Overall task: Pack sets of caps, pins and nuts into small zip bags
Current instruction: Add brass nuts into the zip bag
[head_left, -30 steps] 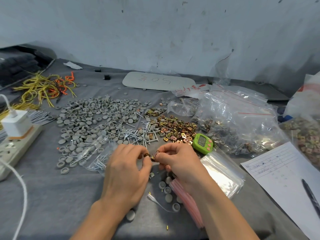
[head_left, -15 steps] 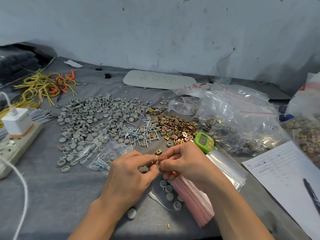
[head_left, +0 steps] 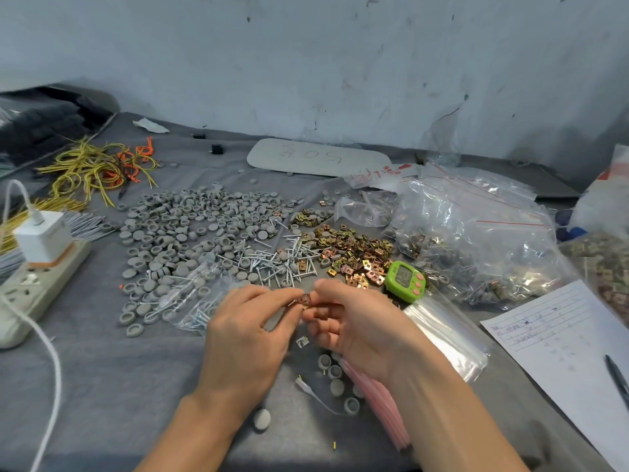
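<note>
Along the left edge of the desk (head_left: 112, 386), a power strip (head_left: 41, 284) is lying with a white charger (head_left: 42, 236) plugged into it, and a white cable (head_left: 51, 362) is trailing toward the near edge. Behind them, yellow and orange wires (head_left: 92, 168) are sprawling in a loose tangle.

Moving right, grey caps (head_left: 190, 226) are spreading across the grey cloth. Silver pins (head_left: 272, 264) are lying scattered at the right side of that pile, and more are sitting in a clear pin bag (head_left: 197, 301) just beside the left grip (head_left: 245, 338).

At the centre, the left grip is pinching a small brown nut (head_left: 304, 299) between thumb and forefinger, above the cloth. The right grip (head_left: 357, 328) is meeting it fingertip to fingertip and pinching the same nut, though blur is hiding the exact contact. Below the fingertips, one stray nut (head_left: 302, 341) is lying on the cloth, and a few loose caps (head_left: 335, 371) are resting near the right wrist.

Behind the grips, brass nuts (head_left: 350, 253) are heaping up beside a green timer (head_left: 405, 279). Empty zip bags (head_left: 442, 335) are lying stacked under the right forearm. Further right, large clear bags (head_left: 476, 240) are bulging with parts, and a paper sheet (head_left: 561, 342) is carrying a pen (head_left: 617, 376).

A scuffed pale wall (head_left: 306, 63) is closing off the back, with a grey board (head_left: 316, 158) lying flat before it.
</note>
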